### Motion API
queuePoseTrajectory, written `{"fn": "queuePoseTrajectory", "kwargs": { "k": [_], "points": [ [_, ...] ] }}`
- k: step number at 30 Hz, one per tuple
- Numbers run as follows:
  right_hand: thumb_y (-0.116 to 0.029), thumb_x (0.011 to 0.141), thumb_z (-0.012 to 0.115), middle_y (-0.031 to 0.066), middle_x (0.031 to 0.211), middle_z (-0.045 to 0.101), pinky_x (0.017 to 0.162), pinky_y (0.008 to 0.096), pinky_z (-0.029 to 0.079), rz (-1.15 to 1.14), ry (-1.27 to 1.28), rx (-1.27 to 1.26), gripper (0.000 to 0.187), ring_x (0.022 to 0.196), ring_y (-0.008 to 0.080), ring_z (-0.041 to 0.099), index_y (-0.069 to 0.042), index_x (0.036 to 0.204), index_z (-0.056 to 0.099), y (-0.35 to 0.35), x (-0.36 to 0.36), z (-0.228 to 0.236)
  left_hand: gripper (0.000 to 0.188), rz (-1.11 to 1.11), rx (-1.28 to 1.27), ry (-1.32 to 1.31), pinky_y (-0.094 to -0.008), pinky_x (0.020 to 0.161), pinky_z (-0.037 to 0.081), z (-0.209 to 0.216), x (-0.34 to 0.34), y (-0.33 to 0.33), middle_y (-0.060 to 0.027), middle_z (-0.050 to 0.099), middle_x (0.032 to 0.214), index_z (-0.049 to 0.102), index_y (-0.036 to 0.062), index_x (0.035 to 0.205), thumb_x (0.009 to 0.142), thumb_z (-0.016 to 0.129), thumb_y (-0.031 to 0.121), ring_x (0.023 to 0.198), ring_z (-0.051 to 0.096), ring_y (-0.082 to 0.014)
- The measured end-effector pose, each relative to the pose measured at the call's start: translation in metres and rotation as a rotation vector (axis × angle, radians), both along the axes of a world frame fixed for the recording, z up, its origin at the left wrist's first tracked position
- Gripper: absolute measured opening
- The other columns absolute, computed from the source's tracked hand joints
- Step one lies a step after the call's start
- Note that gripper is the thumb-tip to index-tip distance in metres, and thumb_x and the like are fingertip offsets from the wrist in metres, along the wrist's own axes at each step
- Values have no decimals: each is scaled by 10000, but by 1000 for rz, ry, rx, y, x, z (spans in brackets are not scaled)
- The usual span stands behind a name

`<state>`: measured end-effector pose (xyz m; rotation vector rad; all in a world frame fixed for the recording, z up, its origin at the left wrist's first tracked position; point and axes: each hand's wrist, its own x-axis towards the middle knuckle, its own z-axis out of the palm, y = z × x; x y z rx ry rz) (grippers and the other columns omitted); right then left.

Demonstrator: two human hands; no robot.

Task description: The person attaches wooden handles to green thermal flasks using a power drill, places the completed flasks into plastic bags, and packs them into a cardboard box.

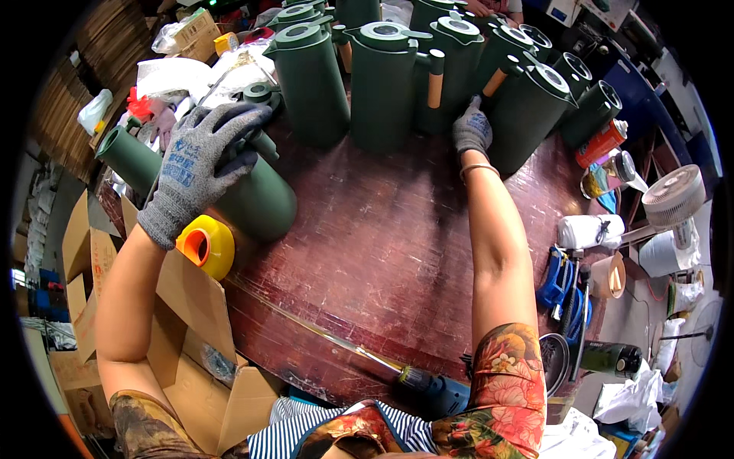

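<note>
My left hand (195,161), in a grey knit glove, is closed over a dark green jug (264,199) that lies tilted at the table's left edge. Its open-ended neck (122,145) points up and left, and part of its body is hidden under my palm. My right hand (472,131), gloved alike, is against the left side of an upright green jug (527,115) with a lid and a wood-faced handle (497,81). The fingers are bent, close to the handle's lower end. More lidded green jugs (382,99) stand alongside.
Under my left forearm is an open cardboard box (195,298), beside a yellow round thing with an orange-rimmed hole (218,249). A blue power tool (440,390) lies at the near edge of the dark red table (344,260). Rightward are a red spray can (602,144) and small fan (673,195).
</note>
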<state>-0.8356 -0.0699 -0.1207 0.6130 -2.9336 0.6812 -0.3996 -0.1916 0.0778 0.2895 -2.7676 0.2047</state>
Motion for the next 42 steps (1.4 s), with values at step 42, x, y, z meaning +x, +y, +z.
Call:
{"fn": "queuePoseTrajectory", "kwargs": {
  "k": [42],
  "points": [
    [-215, 790, 807, 156, 1009, 692, 808, 422, 555, 1039, 213, -482, 376, 907, 350, 681, -35, 1067, 626, 414, 565, 113, 446, -477, 1509, 80, -341, 974, 535, -97, 272, 324, -102, 687, 1165, 651, -2, 1211, 786, 784, -10, 1076, 661, -191]
  ]
}}
